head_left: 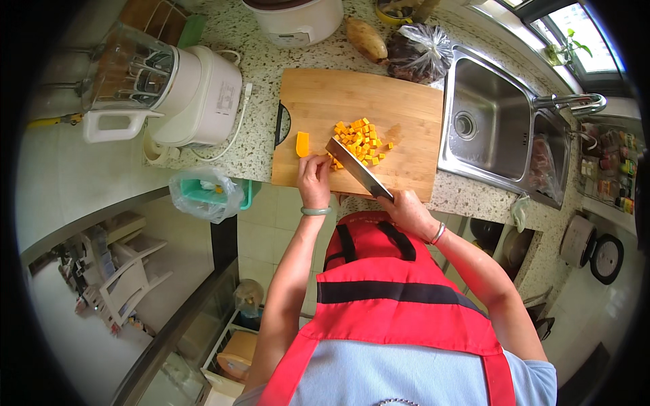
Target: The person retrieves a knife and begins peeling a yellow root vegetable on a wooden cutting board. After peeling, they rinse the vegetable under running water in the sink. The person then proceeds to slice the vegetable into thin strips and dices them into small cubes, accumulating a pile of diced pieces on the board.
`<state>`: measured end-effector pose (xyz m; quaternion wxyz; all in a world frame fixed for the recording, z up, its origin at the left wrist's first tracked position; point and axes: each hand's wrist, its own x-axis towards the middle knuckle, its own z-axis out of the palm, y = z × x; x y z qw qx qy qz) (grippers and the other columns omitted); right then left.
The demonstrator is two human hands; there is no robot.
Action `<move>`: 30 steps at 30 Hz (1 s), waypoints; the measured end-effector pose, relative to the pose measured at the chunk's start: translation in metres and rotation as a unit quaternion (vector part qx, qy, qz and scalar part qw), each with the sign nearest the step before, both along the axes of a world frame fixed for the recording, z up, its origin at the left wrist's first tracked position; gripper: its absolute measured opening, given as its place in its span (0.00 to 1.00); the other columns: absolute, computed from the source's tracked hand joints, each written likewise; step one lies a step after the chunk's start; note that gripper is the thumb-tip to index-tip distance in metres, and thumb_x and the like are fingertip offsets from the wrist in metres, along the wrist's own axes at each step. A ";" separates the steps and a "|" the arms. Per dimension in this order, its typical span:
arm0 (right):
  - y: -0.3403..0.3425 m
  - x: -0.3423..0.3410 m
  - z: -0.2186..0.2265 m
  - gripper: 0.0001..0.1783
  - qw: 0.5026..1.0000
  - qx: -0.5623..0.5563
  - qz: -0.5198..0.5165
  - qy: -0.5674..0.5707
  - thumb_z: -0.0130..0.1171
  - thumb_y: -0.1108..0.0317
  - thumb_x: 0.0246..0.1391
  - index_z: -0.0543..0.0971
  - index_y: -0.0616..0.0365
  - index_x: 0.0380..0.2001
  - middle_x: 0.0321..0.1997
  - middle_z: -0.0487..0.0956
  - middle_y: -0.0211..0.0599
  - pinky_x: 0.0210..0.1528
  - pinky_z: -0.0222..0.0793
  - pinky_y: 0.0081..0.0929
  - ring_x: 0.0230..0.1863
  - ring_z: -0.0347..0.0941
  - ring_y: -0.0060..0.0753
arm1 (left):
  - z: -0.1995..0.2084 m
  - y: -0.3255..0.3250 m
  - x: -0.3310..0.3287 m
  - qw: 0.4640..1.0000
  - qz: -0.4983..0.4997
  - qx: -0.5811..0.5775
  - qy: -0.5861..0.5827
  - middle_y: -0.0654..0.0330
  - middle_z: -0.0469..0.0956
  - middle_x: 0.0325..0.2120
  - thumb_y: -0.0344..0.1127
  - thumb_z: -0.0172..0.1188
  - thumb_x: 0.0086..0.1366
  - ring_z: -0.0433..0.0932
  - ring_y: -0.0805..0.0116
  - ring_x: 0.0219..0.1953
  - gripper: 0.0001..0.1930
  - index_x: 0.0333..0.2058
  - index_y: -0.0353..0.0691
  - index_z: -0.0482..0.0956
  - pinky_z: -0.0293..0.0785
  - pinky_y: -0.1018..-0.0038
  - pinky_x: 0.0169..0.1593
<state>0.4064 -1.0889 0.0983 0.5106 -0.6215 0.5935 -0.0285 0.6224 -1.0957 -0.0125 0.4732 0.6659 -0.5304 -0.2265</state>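
My right hand [408, 211] is closed round the handle of a broad kitchen knife [359, 168]. The blade slants up and to the left across a wooden cutting board [359, 91]. Its far end rests beside a heap of small orange cubes [360, 138], which look like pumpkin. My left hand [314, 180] is by the blade at the board's near edge, fingers bent and drawn together. Whatever lies under those fingertips is hidden. Just beyond them lies one larger orange slab [302, 144], apart from the heap.
A white blender [210, 101] with its cord stands left of the board. A steel sink [491, 101] with a faucet [575, 103] is on the right. Behind the board are a brown tuber [366, 40], a dark plastic bag [420, 51] and a white cooker [294, 24]. A bagged bin [206, 195] hangs at the counter's front.
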 end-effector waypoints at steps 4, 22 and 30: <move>0.010 0.000 -0.015 0.16 0.999 0.010 0.035 0.001 0.56 0.61 0.59 0.79 0.67 0.32 0.26 0.77 0.64 0.36 0.72 0.50 0.33 0.76 0.65 | 0.007 -0.002 0.010 0.997 0.071 0.008 0.015 0.59 0.74 0.36 0.25 0.63 0.62 0.75 0.73 0.30 0.09 0.41 0.36 0.78 0.75 0.77 0.35; -0.019 -0.014 -0.028 0.17 0.998 -0.033 0.003 0.050 0.53 0.61 0.61 0.79 0.66 0.31 0.25 0.77 0.62 0.34 0.71 0.51 0.31 0.75 0.65 | 0.021 -0.021 0.024 0.986 -0.078 0.067 -0.130 0.60 0.72 0.38 0.24 0.66 0.55 0.76 0.59 0.37 0.14 0.39 0.46 0.79 0.75 0.66 0.39; -0.013 -0.010 -0.020 0.16 0.997 -0.062 0.022 0.030 0.55 0.62 0.62 0.78 0.67 0.30 0.23 0.76 0.60 0.29 0.69 0.45 0.27 0.75 0.62 | 0.009 0.012 0.012 0.984 -0.110 -0.019 -0.141 0.55 0.72 0.39 0.21 0.65 0.56 0.76 0.56 0.41 0.12 0.39 0.37 0.78 0.75 0.67 0.43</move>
